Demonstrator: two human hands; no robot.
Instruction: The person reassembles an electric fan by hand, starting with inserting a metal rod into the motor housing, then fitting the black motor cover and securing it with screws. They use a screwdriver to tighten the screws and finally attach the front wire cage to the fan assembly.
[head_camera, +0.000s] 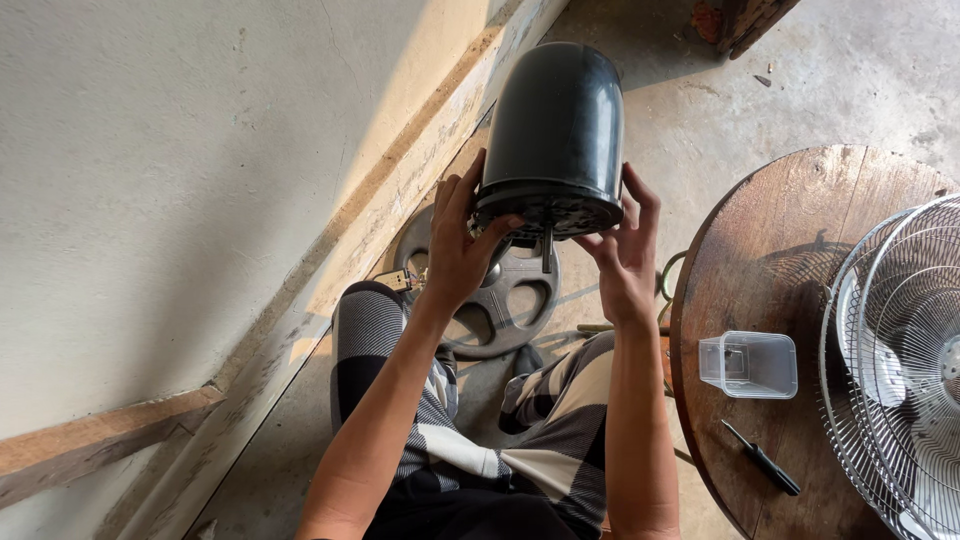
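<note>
I hold a black fan motor housing (556, 120) up in front of me, its open end with the shaft facing me. My left hand (460, 245) grips the housing's left lower rim, thumb across the underside. On the right lower rim, my right hand (622, 250) steadies it with fingers spread along the side. Below the housing a round black fan base (500, 310) lies on the concrete floor between my knees.
A round wooden table (780, 250) stands at right, bearing a clear plastic container (750, 364), a black screwdriver (764, 460) and metal fan grilles (900, 360). A plastered wall (180, 180) runs along the left. My legs in checked trousers (500, 440) fill the lower middle.
</note>
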